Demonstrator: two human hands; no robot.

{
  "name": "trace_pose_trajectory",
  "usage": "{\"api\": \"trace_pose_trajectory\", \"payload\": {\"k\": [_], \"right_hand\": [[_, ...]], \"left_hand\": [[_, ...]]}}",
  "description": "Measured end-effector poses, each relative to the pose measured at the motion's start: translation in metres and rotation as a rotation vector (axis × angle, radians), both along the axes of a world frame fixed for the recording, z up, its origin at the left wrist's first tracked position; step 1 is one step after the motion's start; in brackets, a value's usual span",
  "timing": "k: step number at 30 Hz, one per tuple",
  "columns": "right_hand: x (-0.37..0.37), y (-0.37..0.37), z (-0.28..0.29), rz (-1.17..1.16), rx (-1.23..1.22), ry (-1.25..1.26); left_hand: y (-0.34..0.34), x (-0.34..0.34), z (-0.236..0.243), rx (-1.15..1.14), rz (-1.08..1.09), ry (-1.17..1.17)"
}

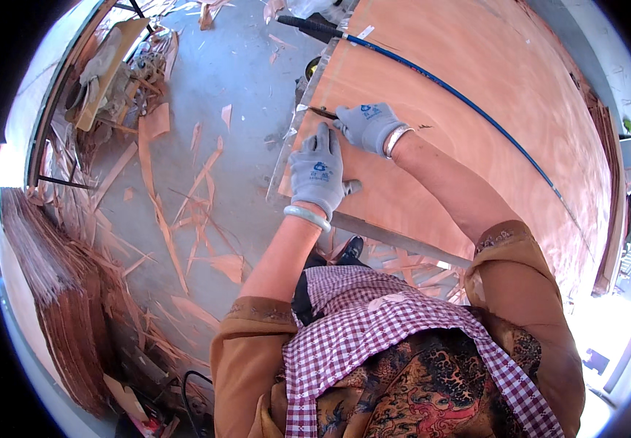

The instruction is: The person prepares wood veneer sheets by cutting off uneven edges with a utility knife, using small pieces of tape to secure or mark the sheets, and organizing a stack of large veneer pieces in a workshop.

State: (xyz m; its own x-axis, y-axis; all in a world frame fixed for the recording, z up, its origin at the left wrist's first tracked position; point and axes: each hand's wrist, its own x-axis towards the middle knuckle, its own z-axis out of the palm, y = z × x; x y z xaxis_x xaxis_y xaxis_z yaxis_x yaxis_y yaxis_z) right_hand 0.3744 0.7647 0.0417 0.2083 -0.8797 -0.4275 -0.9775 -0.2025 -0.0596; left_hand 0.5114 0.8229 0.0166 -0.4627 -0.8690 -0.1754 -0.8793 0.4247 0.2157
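A large sheet of pinkish-brown wood veneer (403, 171) lies in front of me, over a stack with a pale, ragged left edge. My right hand (368, 125), in a grey glove, is closed around a dark, slim knife (321, 112) whose tip points left over the sheet's edge. Just nearer to me, my left hand (318, 171), gloved too, rests flat on the sheet's left border, fingers stretched forward and thumb out to the right. Farther back, a long blue rod (432, 77) with a black grip lies bowed across the sheet.
Veneer strips (156, 208) and scraps litter the grey floor (206, 87) on the left. Behind them a metal-framed rack (67, 182) stands by a heap of offcuts. A tall stack of veneer sheets (63, 314) is at the near left. A shoe (349, 250) shows below the sheet.
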Motion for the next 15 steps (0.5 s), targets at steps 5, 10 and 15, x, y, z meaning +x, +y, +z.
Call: {"api": "trace_pose_trajectory", "payload": {"k": [5, 10, 15], "right_hand": [[-0.013, 0.008, 0.006, 0.026, 0.046, 0.002], [-0.042, 0.047, 0.003, -0.111, 0.110, 0.027], [-0.047, 0.087, -0.002, -0.242, 0.101, 0.010]], "left_hand": [[-0.003, 0.000, -0.002, 0.045, -0.002, -0.055], [-0.003, -0.002, -0.003, -0.006, -0.013, -0.083], [-0.006, 0.000, -0.006, -0.062, -0.054, -0.125]]}}
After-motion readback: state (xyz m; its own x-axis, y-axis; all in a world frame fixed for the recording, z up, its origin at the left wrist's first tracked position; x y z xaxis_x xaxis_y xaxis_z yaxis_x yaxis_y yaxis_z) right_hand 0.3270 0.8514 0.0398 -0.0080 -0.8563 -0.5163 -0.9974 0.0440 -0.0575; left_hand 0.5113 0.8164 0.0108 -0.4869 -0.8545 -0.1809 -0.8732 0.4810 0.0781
